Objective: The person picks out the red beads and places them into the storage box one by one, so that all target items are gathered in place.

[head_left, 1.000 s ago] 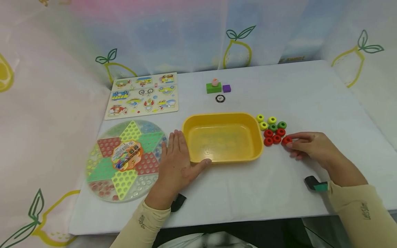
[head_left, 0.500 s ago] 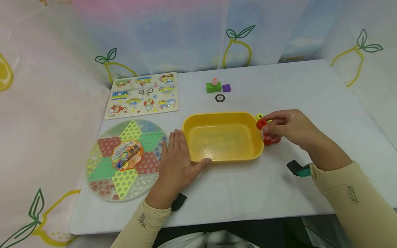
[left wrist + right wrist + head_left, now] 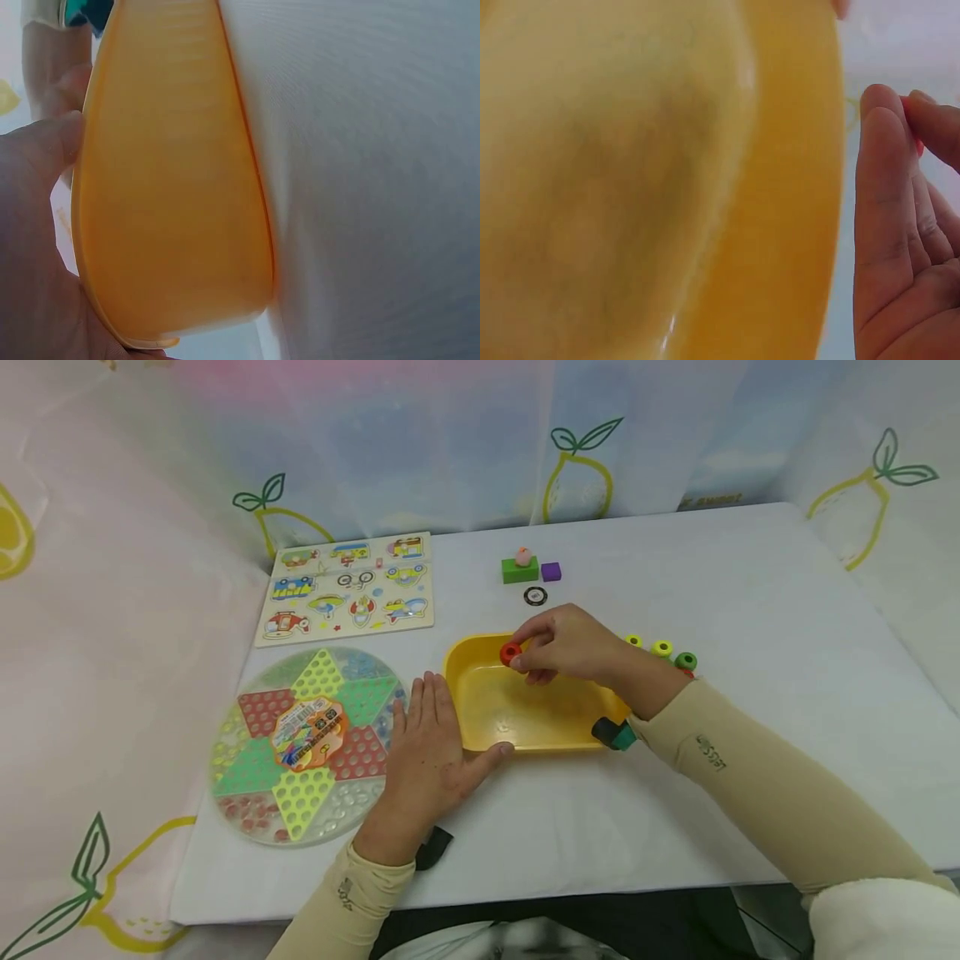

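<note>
A red ring-shaped bead [image 3: 509, 652] is pinched between the thumb and fingers of my right hand [image 3: 576, 647], above the back part of the yellow plastic basin [image 3: 480, 720]. In the right wrist view only a red sliver of the bead shows between the fingertips. My left hand [image 3: 426, 770] lies with straight fingers along the basin's left side, its thumb touching the front rim. The left wrist view shows this thumb [image 3: 45, 146] at the rim. Right of the basin, yellow and green beads [image 3: 662, 648] are partly hidden by my right forearm.
A round Chinese checkers board [image 3: 255, 768] lies to the left, a wooden vehicle puzzle [image 3: 315, 582] behind it. At the back are a green block [image 3: 520, 570] bearing a small pink figure, a purple block [image 3: 551, 572] and a black-and-white chip [image 3: 536, 596].
My right hand has picked the red bead from the group at the right and carried it leftward over the basin. The left hand has stayed in place.
</note>
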Demonstrator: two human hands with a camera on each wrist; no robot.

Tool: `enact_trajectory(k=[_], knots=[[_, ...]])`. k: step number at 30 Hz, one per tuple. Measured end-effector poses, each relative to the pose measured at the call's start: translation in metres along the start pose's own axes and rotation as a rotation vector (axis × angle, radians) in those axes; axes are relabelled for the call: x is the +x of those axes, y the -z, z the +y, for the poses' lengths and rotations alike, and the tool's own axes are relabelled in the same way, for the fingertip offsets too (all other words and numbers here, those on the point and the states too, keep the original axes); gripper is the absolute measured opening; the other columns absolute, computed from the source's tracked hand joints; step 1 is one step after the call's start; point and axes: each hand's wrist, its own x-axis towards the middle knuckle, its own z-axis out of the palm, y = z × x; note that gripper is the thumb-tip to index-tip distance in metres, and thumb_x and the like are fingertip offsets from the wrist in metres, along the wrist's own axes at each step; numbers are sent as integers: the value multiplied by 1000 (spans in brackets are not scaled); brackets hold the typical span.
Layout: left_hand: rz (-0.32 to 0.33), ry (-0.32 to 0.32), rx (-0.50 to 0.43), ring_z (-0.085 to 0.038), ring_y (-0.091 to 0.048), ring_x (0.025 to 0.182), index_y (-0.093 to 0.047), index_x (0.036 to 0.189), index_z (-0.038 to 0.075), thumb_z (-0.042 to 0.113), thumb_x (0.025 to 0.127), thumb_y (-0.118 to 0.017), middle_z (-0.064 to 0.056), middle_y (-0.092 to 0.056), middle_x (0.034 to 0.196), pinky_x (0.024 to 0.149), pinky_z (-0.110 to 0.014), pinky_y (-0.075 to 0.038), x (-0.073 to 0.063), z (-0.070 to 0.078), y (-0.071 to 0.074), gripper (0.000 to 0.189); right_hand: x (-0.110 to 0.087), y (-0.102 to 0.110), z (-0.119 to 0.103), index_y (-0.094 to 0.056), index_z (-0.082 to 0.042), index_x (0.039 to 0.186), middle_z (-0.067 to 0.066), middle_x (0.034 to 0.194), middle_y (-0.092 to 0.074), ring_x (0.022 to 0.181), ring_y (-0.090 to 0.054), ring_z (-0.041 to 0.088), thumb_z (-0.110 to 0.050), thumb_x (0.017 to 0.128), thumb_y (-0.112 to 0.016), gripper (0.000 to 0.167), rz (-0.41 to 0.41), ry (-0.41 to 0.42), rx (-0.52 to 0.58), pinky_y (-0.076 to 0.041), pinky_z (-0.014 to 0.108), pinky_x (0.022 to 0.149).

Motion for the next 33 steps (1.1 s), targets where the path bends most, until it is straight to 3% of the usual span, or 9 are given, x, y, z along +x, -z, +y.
enact_trajectory(k=[8,14,33], knots=[[-10,7,11,-37,-5,164,-4,166,-3,87,88,-47,-22,-8,176,131,-59,-2,1,0,1,127,36,-24,-6,-72,-11,128,13,101,-80,87,-78,27,-19,92,-82,37,-85,-71,6,-65,34,80],[-14,9,18,-37,-6,164,-5,166,-2,88,88,-46,-21,-9,176,131,-60,-2,0,0,0,126,52,-38,-4,-72,-11,126,10,99,-80,84,-78,25,-16,92,-82,36,-137,-135,2,-65,32,79],[1,-5,23,-38,-7,164,-6,166,-4,88,88,-46,-23,-10,175,131,-61,-5,1,-1,-1,127,51,-48,-1,-71,-9,123,9,95,-81,79,-78,24,-15,94,-78,30,-139,-104,-8,-65,33,75]])
